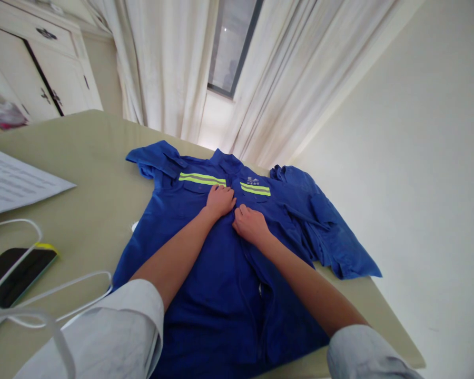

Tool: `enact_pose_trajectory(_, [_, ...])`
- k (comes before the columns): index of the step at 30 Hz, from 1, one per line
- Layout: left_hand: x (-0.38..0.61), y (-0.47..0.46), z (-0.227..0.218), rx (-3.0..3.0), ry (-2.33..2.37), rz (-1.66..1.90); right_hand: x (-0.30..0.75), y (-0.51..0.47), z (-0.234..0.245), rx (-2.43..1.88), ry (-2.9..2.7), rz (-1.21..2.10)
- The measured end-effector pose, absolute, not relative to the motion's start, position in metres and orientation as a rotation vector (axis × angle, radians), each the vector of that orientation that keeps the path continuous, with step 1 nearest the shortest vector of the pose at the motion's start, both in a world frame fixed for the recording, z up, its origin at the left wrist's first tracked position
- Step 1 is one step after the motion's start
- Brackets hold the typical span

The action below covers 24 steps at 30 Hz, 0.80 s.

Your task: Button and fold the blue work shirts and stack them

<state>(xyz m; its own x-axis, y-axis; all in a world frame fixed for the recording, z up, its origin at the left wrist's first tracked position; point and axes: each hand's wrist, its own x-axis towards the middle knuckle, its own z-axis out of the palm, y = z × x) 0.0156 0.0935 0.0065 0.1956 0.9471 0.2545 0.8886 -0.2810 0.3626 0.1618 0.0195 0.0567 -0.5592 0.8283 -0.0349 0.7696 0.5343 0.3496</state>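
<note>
A blue work jacket (pixel 205 263) with yellow-green reflective stripes across the chest lies front side up, its collar at the far end. My left hand (pixel 220 201) is closed on the jacket's front edge just below the left stripe. Close by and a little nearer to me, my right hand (pixel 249 223) pinches the opposite front edge with curled fingers. Above the hands the two edges lie close together; toward the hem they part in a gap. The fingertips hide whatever fastening lies beneath them.
The jacket rests on a pale green table (pixel 90 173). On the left are a printed sheet (pixel 19 179), a dark phone (pixel 16 273) and a looped white cable (pixel 98 272). More folded blue cloth (pixel 296 176) lies at the right sleeve. Curtains (pixel 166 68) and a wall (pixel 418 158) stand beyond.
</note>
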Motion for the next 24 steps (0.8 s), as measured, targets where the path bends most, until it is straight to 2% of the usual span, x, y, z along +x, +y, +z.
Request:
enact_pose_trajectory(8, [0.033,0.087,-0.005,2.262,1.802,0.527,0.183,0.043,0.067,1.012,2.564,0.254])
enact_pose_trajectory(24, [0.031,0.085,-0.006,2.343,1.844,0.406,0.185,0.061,0.08,0.654,2.57,0.198])
